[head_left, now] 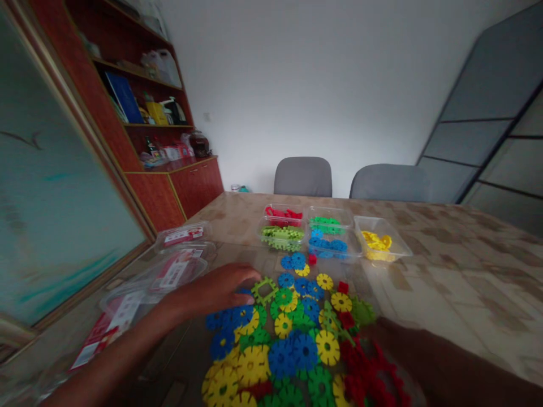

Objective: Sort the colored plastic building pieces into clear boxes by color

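My left hand reaches in over the left side of a loose pile of plastic building pieces, thumb and fingers apart. Just beyond its fingertips is a light green square frame piece. Notched discs in blue, yellow and green make up much of the pile. At the right edge my right hand is dark and blurred, its fingers hard to make out. It is beside a light green piece and red pieces; whether it grips one I cannot tell.
Behind the pile stand clear plastic tubs with red pieces, light green pieces, green pieces, blue pieces and yellow pieces. Clear lids with labels lie left. Two grey chairs are across the table.
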The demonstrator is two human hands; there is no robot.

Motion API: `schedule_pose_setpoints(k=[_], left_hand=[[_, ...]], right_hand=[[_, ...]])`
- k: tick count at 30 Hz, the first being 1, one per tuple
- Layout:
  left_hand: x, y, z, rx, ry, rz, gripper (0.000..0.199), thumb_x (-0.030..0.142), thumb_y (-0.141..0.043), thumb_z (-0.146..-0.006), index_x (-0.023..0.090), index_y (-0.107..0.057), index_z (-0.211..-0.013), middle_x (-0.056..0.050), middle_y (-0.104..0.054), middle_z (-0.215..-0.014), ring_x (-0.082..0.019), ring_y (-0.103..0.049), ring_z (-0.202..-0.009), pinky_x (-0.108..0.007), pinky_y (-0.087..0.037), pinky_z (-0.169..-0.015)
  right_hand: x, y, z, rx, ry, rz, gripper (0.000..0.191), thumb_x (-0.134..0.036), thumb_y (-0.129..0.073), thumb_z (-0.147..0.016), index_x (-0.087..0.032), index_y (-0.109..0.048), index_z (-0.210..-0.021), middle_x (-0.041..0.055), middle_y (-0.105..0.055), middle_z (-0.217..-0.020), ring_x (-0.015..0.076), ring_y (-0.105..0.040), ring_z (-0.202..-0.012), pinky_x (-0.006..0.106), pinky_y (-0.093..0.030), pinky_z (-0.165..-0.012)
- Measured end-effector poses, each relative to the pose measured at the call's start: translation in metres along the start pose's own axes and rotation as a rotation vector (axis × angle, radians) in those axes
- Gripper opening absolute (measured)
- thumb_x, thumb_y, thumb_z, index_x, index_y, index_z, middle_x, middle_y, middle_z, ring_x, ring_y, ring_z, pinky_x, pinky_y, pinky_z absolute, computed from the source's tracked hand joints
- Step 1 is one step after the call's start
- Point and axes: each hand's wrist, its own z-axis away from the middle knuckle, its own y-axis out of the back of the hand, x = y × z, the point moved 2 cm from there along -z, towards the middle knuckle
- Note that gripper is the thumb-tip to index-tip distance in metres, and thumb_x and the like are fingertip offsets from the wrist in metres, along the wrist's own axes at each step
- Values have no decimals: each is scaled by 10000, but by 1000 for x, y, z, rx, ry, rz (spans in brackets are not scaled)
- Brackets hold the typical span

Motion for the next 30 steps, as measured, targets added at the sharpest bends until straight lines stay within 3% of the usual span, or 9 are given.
schedule_pose_setpoints(k=[4, 7, 11, 14, 18, 24, 27, 30], left_hand=[[-3, 7, 7, -13, 8, 6, 393, 397, -613, -873, 213, -582, -1219, -56, -622, -1137, -241, -572, -1018, -290, -408, -865], [2, 9, 8, -13, 4, 34, 370, 387, -593, -895, 233, -586, -1231, -39, -641, -1078, -214, -595, -942, -270, -429, -789], [1, 13, 6, 74, 13, -13, 309, 323, -584, -894, 220, -610, -1184, -45, -653, -1081, -216, -603, -954, -285, -436, -809], [-3, 16, 4, 125, 25, -48, 277, 286, -569, -890, 205, -628, -1148, -52, -658, -1088, -231, -598, -996, -308, -428, -858], [-9, 15, 2, 104, 14, -30, 290, 296, -558, -896, 203, -616, -1165, -48, -654, -1103, -227, -603, -997, -303, -432, -853], [-12, 8, 1, 107, 18, -71, 320, 309, -579, -886, 168, -603, -1173, -87, -634, -1146, -265, -576, -1064, -350, -414, -914], [-3, 2, -3, 112, -34, -36, 286, 286, -574, -900, 198, -608, -1170, -56, -647, -1111, -234, -602, -1004, -313, -436, -863], [15, -6, -9, 142, -139, -34, 225, 233, -572, -910, 212, -624, -1128, -40, -655, -1091, -219, -600, -1017, -308, -428, -882]], right_hand=[[-5, -44, -6, -61, 0, 68, 487, -331, -660, -732, -335, -625, -1217, 118, -610, -1244, 388, -646, -958, 466, -577, -709], [-15, -57, -20, -99, -10, 125, 379, -250, -635, -736, -267, -671, -1113, 145, -642, -1154, 367, -665, -876, 448, -579, -677], [-32, -39, -28, -96, 39, 95, 496, -233, -732, -641, -232, -665, -1132, 146, -658, -1097, 372, -634, -956, 444, -542, -811], [-40, -17, -28, -57, 72, 10, 486, -266, -731, -689, -245, -643, -1167, 121, -656, -1119, 338, -621, -1002, 406, -514, -857], [-43, -2, -25, -67, 47, -56, 388, -217, -672, -768, -264, -645, -1152, 72, -686, -1069, 284, -651, -948, 349, -520, -800], [-43, -2, -18, -142, -45, -64, 304, -159, -632, -772, -249, -686, -1058, 74, -706, -1013, 278, -666, -890, 335, -525, -758], [-33, -1, -21, -75, 32, -55, 320, -180, -591, -823, -245, -649, -1131, 70, -688, -1072, 252, -651, -943, 303, -505, -781], [-17, 4, -23, -16, 39, -1, 229, -174, -521, -867, -216, -643, -1056, 48, -691, -930, 209, -651, -816, 249, -461, -639]])
